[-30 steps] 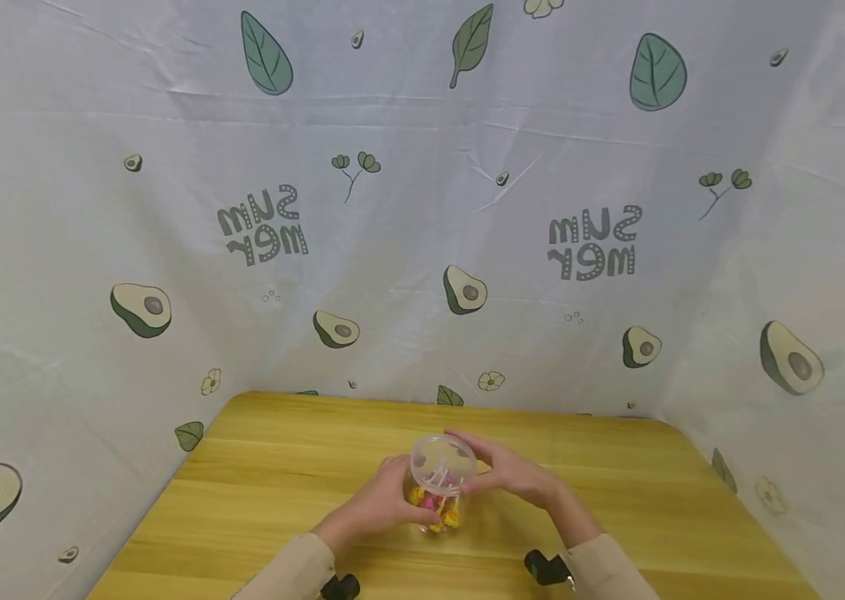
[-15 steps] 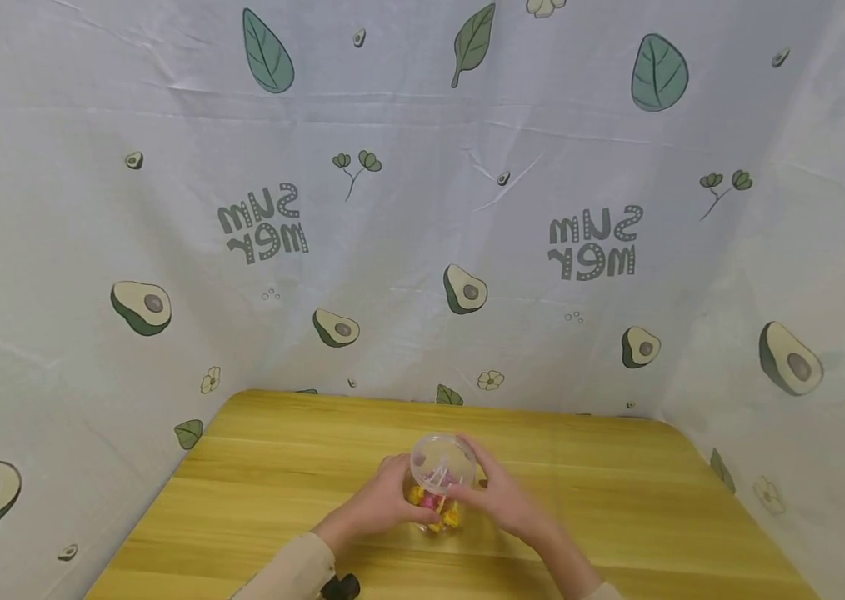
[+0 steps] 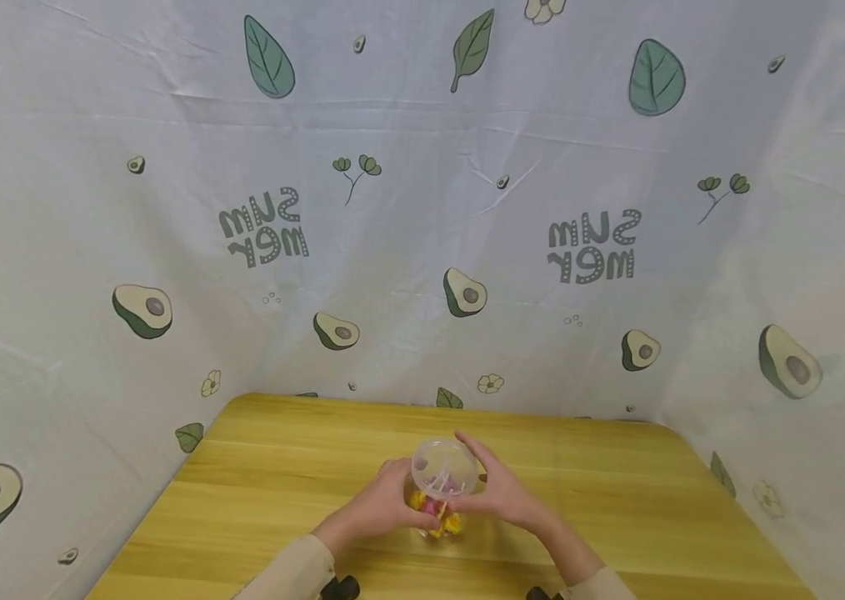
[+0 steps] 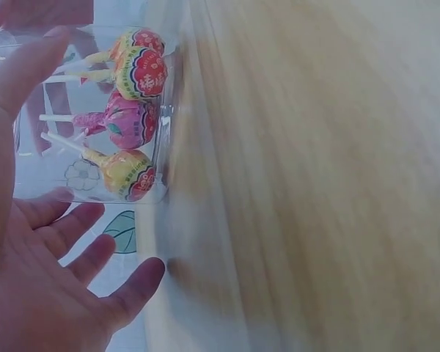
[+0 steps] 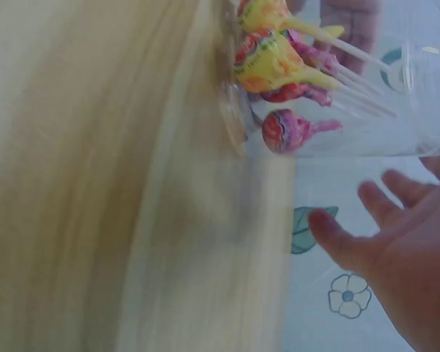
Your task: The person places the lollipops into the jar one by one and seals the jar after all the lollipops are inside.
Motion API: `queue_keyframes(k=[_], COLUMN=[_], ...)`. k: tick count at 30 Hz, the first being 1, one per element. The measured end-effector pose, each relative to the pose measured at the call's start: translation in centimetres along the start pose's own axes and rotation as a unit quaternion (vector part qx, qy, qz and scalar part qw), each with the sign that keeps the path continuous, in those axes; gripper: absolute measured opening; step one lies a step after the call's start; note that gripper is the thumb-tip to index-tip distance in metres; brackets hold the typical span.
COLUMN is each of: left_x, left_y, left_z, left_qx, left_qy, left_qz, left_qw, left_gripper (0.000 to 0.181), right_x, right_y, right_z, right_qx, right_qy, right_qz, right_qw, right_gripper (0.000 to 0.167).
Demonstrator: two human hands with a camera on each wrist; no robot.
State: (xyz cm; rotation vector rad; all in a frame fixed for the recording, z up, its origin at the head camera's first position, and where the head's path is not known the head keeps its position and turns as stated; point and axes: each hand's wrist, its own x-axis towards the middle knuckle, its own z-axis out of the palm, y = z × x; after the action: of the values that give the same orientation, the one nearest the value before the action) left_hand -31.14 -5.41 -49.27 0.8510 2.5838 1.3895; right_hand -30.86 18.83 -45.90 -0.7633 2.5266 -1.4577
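Observation:
A clear plastic jar (image 4: 95, 193) stands upright on the table, with several lollipops (image 4: 136, 117) inside, sticks pointing up. Their wrappers are yellow and pink. My left hand (image 3: 383, 502) grips the jar's left side, thumb across the front. At the jar's top is a round, see-through lid (image 3: 443, 465). My right hand (image 3: 501, 493) holds the lid's rim from the right, thumb at the front and index finger at the back. In the right wrist view, the other fingers of the right hand (image 5: 418, 242) spread free beside the jar.
The wooden table (image 3: 302, 442) extends on all sides of the jar. A pale cloth (image 3: 392, 250) printed with avocados and leaves hangs behind it and at both sides. Dark wrist devices (image 3: 340, 588) show below the sleeves.
My right hand turned round the lid's rim, its wrist swinging left, then shifted slightly back to the right. My left hand and the jar have stayed in place.

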Motion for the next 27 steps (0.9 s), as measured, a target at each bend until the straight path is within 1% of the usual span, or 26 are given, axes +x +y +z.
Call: queue_keyframes(k=[2,5,8,10,15,21,27], left_x=[0.0,0.0,0.1,0.2,0.2,0.1,0.1], left_y=[0.0,0.0,-0.1,-0.1,0.0,0.3,0.2], left_z=[0.1,0.4,0.6,0.8,0.9,1.1,1.6], left_qx=[-0.001,0.002,0.005,0.007,0.02,0.041,0.047], left_qy=[0.001,0.008,0.015,0.023,0.046,0.064,0.081], left_qz=[0.004,0.01,0.017,0.019,0.006,-0.009,-0.009], left_qw=[1.0,0.9999,0.9997,0.9995,0.9987,0.9971,0.9956], left_gripper=[0.083,0.088,0.092,0.091,0.089,0.087,0.088], right_x=[0.3,0.7,0.9,1.0,0.9,0.5,0.1], right_y=[0.1,0.3,0.2,0.1,-0.6,-0.5,-0.4], right_z=[-0.4,-0.7,-0.8,-0.6,0.0,1.1,1.9], right_qx=[0.002,0.005,0.007,0.005,0.005,-0.003,-0.015], right_qy=[-0.02,-0.042,-0.051,-0.049,-0.016,0.04,0.075], right_qz=[-0.01,-0.019,-0.018,-0.012,-0.001,0.004,0.007], right_qw=[0.9997,0.9989,0.9985,0.9987,0.9999,0.9992,0.997], right_gripper=[0.104,0.108,0.111,0.109,0.1,0.099,0.101])
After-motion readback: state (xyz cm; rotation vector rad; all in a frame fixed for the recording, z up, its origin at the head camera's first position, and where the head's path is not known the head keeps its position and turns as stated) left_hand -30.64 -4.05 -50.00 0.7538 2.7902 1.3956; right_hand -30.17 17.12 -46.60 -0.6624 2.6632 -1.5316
